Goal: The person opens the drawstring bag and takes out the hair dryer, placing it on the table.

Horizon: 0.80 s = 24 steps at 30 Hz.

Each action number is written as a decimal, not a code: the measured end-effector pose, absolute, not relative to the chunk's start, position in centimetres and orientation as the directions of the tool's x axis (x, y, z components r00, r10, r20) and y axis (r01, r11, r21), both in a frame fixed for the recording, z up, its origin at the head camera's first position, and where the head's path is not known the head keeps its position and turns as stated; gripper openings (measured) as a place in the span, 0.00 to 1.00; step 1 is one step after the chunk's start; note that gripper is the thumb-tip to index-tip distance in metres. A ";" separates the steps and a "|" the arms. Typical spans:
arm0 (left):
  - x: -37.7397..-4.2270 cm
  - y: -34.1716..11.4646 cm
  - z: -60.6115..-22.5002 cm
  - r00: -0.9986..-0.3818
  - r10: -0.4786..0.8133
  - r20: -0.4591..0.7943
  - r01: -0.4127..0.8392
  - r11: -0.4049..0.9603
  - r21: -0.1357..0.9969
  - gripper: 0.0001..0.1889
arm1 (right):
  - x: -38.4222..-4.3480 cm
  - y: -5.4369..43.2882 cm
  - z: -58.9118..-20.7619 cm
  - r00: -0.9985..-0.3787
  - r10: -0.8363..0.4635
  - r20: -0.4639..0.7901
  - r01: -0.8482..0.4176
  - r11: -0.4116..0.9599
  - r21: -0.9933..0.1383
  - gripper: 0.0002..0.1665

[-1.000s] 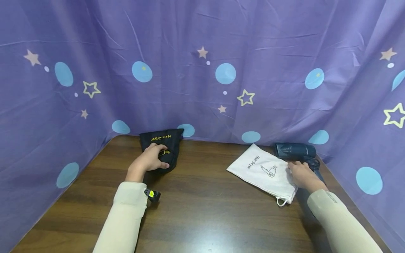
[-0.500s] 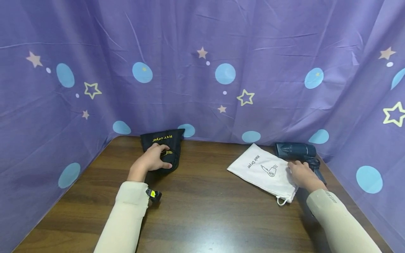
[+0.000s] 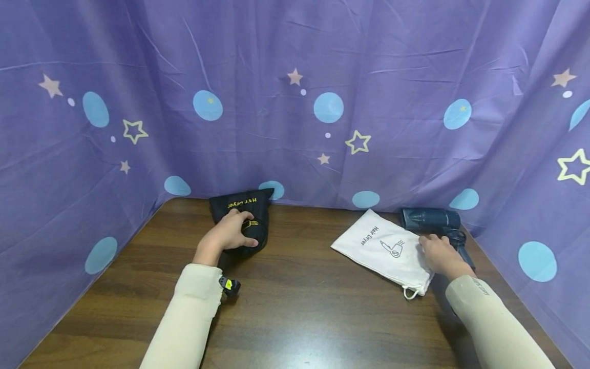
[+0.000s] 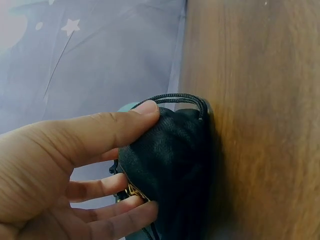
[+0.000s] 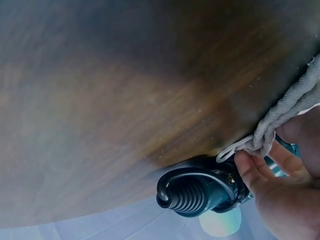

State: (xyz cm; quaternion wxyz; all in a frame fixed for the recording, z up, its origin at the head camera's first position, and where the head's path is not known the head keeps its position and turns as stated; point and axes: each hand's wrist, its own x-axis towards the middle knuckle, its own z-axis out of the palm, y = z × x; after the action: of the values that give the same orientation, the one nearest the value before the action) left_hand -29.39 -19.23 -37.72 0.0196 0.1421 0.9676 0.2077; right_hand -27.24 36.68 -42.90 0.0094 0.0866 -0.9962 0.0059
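Observation:
A black drawstring bag [image 3: 260, 218] printed "Hair Dryer" in yellow lies at the back left, bulging. My left hand [image 3: 228, 230] grips it from above; in the left wrist view, the thumb and fingers span its rounded end [image 4: 175, 155], beside the black cord [image 4: 182, 97]. A flat white drawstring pouch [image 3: 382, 246], printed "Hair Dryer" with a dryer drawing, lies to the right. My right hand [image 3: 442, 255] pinches its edge near the drawstring end, where the right wrist view shows gathered cloth [image 5: 292, 97]. A dark blue hair dryer [image 3: 428, 219] lies right behind the pouch.
Everything lies on a brown wooden table [image 3: 295, 307]. A purple curtain [image 3: 258, 128] with stars and blue dots encloses its back and both sides. The dryer's ribbed cord end [image 5: 187, 197] and coiled cord sit close by the right hand.
My left hand has slid slightly to the right, and the black bag has moved with it. The right hand, white pouch and hair dryer stay where they were.

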 end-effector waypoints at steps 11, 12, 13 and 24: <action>-29.2 -17.8 -37.5 -0.958 0.286 0.004 0.264 0.880 0.395 0.40 | -27.1 36.6 -42.7 -0.986 -0.169 0.001 -0.169 0.986 -0.007 0.17; -29.1 -17.7 -37.5 -0.957 0.289 0.006 0.268 0.880 0.392 0.40 | -27.1 36.6 -42.7 -0.986 -0.166 -0.004 -0.166 0.986 -0.007 0.17; -29.1 -17.5 -37.5 -0.957 0.292 0.006 0.271 0.881 0.389 0.40 | -27.1 36.6 -42.7 -0.986 -0.165 -0.007 -0.165 0.986 -0.008 0.18; -28.8 -15.9 -37.6 -0.953 0.304 -0.004 0.280 0.884 0.374 0.41 | -27.3 36.5 -42.6 -0.984 -0.180 -0.003 -0.180 0.984 -0.006 0.16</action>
State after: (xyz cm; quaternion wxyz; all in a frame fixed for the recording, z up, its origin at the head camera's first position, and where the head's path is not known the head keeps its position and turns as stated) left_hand -28.82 -15.87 -37.61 0.0315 0.1507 0.9700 0.1880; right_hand -27.27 36.52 -42.56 -0.0018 0.0901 -0.9959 0.0026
